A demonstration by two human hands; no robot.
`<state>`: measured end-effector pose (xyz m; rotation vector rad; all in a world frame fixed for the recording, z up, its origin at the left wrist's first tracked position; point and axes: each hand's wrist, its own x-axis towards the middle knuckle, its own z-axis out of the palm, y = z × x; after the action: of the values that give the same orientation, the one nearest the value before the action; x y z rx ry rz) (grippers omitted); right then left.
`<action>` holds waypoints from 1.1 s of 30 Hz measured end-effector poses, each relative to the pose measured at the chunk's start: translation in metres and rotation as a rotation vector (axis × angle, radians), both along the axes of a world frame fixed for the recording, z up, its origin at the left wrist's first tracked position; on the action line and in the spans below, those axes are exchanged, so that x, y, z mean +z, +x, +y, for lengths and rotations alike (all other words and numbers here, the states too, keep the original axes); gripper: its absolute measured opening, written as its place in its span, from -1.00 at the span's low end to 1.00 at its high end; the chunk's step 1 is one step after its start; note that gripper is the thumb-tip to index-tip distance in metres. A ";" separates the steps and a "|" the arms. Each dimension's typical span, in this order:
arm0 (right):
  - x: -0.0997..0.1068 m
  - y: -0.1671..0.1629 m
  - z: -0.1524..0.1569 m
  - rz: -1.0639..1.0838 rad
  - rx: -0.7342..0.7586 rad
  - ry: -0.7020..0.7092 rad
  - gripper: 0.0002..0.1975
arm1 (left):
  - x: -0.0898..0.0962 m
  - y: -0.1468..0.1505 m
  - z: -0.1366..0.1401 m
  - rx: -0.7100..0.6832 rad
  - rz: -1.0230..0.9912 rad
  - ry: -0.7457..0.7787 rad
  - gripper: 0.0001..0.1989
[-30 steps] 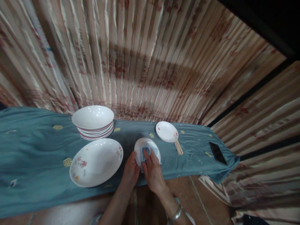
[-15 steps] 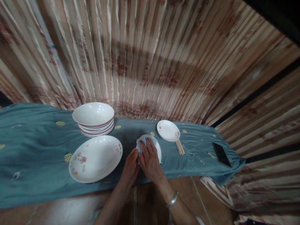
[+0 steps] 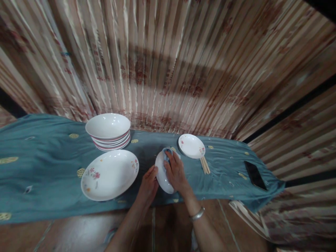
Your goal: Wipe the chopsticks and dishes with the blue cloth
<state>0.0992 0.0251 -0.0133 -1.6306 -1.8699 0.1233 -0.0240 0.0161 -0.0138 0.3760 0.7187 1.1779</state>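
A small white plate [image 3: 162, 175] is held tilted above the front part of the table, near its middle. My left hand [image 3: 149, 183] is closed on the left rim, thumb and fingers pinching the edge. A blue cloth [image 3: 167, 153] lies against the plate's upper right part. My right hand [image 3: 176, 172] grips this cloth and presses it onto the plate, its fingers partly hiding both. To the left of my hands lies a large oval plate [image 3: 112, 176] with flower prints, apart from them.
Behind the oval plate stands a stack of white dishes [image 3: 111, 143] topped by a deep bowl [image 3: 108, 126]. A floral plate [image 3: 191, 146], chopsticks [image 3: 205, 165] and a black phone [image 3: 255, 175] lie to the right on the teal tablecloth [image 3: 52, 168]. Pleated curtains [image 3: 157, 70] hang behind.
The small plate has tipped up, now showing more of its left side. My right hand has moved slightly right with the cloth; my left hand stays at the rim. The view has shifted slightly.
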 end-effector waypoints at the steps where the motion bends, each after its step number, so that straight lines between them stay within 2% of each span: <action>1: -0.003 0.003 0.002 0.022 -0.015 0.003 -0.55 | 0.002 0.000 0.000 0.000 0.000 -0.007 -0.75; 8: -0.020 0.022 -0.003 0.185 -0.035 -0.028 -0.49 | 0.013 0.002 -0.003 0.013 -0.029 -0.046 -0.72; 16: -0.039 0.024 -0.028 0.272 -0.141 -0.040 -0.46 | 0.007 0.001 -0.004 -0.001 0.014 -0.003 -0.65; 24: -0.038 0.011 -0.057 0.324 -0.194 -0.058 -0.44 | 0.006 0.004 -0.006 0.050 0.013 0.005 -0.65; 33: -0.040 -0.008 -0.085 0.221 -0.172 -0.053 -0.45 | 0.006 0.008 -0.009 0.096 0.014 0.008 -0.62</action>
<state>0.0912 -0.0596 -0.0536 -1.7298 -1.5674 0.2697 -0.0164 0.0073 -0.0079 0.3597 0.7514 1.2704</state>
